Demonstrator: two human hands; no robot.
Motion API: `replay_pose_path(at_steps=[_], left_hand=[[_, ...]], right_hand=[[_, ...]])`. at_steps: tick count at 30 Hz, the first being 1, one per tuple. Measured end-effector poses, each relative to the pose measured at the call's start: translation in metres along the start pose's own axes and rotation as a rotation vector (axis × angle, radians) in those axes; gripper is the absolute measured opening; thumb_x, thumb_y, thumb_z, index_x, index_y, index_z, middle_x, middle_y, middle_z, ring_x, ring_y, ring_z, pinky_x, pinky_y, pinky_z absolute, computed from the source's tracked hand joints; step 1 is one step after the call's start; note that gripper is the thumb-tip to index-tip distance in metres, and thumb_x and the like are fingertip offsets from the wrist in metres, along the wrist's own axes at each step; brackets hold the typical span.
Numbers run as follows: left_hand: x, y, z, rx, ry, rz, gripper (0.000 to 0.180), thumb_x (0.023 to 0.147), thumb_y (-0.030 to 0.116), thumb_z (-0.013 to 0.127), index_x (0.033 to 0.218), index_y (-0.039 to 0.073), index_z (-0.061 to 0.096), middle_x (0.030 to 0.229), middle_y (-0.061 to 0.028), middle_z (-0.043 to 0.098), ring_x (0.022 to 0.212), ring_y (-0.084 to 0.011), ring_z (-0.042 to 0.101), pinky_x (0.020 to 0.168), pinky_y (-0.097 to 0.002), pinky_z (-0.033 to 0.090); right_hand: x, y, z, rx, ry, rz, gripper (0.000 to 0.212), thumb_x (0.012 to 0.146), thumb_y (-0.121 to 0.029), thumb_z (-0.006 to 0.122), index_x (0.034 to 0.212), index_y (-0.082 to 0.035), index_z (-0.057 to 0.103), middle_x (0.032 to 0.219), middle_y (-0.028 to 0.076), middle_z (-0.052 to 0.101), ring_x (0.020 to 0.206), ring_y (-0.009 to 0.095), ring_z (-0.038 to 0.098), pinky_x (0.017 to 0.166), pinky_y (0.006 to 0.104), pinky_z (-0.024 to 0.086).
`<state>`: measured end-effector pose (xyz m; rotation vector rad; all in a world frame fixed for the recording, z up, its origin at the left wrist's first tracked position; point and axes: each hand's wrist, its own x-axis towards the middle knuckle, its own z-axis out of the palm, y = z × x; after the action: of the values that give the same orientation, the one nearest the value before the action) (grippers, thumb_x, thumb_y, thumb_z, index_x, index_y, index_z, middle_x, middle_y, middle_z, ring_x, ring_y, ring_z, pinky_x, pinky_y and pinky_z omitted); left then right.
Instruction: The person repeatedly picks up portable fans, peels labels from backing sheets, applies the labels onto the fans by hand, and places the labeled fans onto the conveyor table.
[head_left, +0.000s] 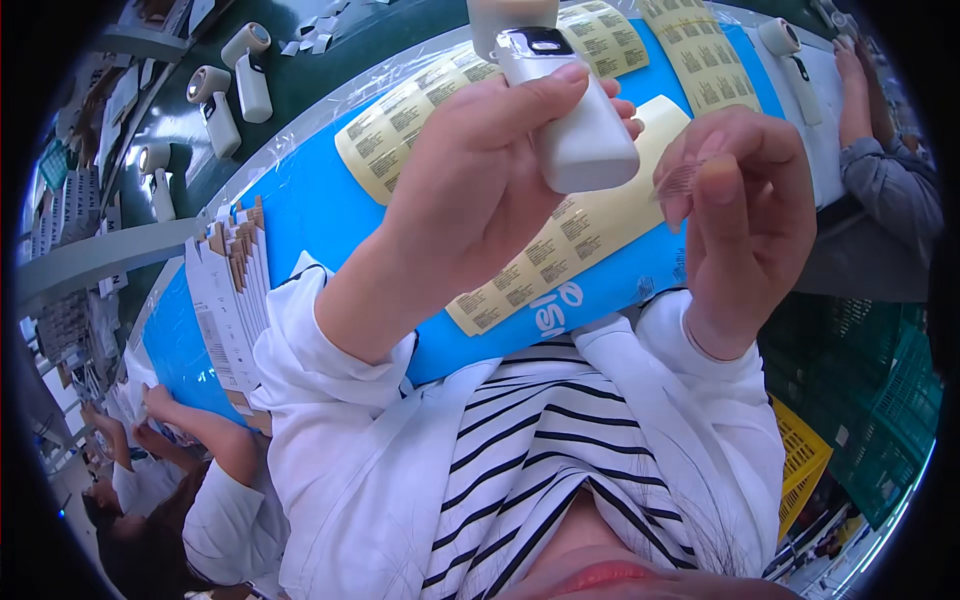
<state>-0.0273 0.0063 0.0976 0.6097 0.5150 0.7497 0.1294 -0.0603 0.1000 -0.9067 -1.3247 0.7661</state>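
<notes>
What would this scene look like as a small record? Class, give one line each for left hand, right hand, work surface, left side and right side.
Left hand: the left hand holds a white handheld device, thumb across it
Right hand: the right hand pinches a small clear label, apart from the device
Work surface: blue sheet bearing yellowish label sheets
Left side: stacked flat cartons; similar white devices farther off
Right side: another person's grey sleeve; yellow crate
</notes>
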Motion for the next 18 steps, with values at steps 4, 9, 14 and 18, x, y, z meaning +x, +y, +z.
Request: replay_pose_path(at_steps=[4, 9, 14, 18], left_hand=[[-0.004, 0.000, 0.009, -0.284, -0.003, 0.014, 0.027, 0.094, 0.017, 0.049, 0.108, -0.006, 0.044, 0.099, -0.0143, 0.054, 0.094, -0.0210, 0.057, 0.088, -0.0342, 0.046], [-0.009, -0.001, 0.013, -0.392, 0.028, 0.047, 0.027, 0.094, 0.014, 0.048, 0.110, -0.007, 0.042, 0.099, -0.0148, 0.054, 0.094, -0.0220, 0.057, 0.087, -0.0347, 0.046], [-0.008, 0.000, 0.019, -0.336, 0.088, -0.015, 0.035, 0.098, 0.020, 0.039, 0.116, -0.010, 0.044, 0.111, -0.0185, 0.056, 0.104, -0.0239, 0.056, 0.096, -0.0355, 0.042], [-0.008, -0.001, 0.019, -0.333, 0.096, -0.011, 0.035, 0.098, 0.019, 0.039, 0.117, -0.010, 0.043, 0.111, -0.0187, 0.056, 0.105, -0.0242, 0.056, 0.096, -0.0358, 0.043]], right_hand=[[0.006, 0.002, 0.016, 0.018, 0.029, -0.111, 0.016, 0.090, -0.013, 0.058, 0.091, 0.000, 0.049, 0.077, 0.006, 0.054, 0.061, 0.006, 0.045, 0.057, 0.0187, 0.035], [0.003, 0.004, 0.016, -0.151, 0.006, -0.163, 0.013, 0.088, -0.007, 0.061, 0.091, 0.002, 0.052, 0.080, 0.005, 0.054, 0.063, 0.005, 0.044, 0.057, 0.0168, 0.034], [0.002, 0.003, 0.013, -0.139, 0.003, -0.149, 0.013, 0.087, -0.005, 0.062, 0.092, 0.003, 0.054, 0.081, 0.005, 0.054, 0.064, 0.004, 0.043, 0.058, 0.0162, 0.034], [0.003, 0.004, 0.011, -0.146, -0.019, -0.161, 0.012, 0.086, -0.004, 0.063, 0.092, 0.003, 0.055, 0.082, 0.005, 0.055, 0.064, 0.004, 0.043, 0.058, 0.0160, 0.033]])
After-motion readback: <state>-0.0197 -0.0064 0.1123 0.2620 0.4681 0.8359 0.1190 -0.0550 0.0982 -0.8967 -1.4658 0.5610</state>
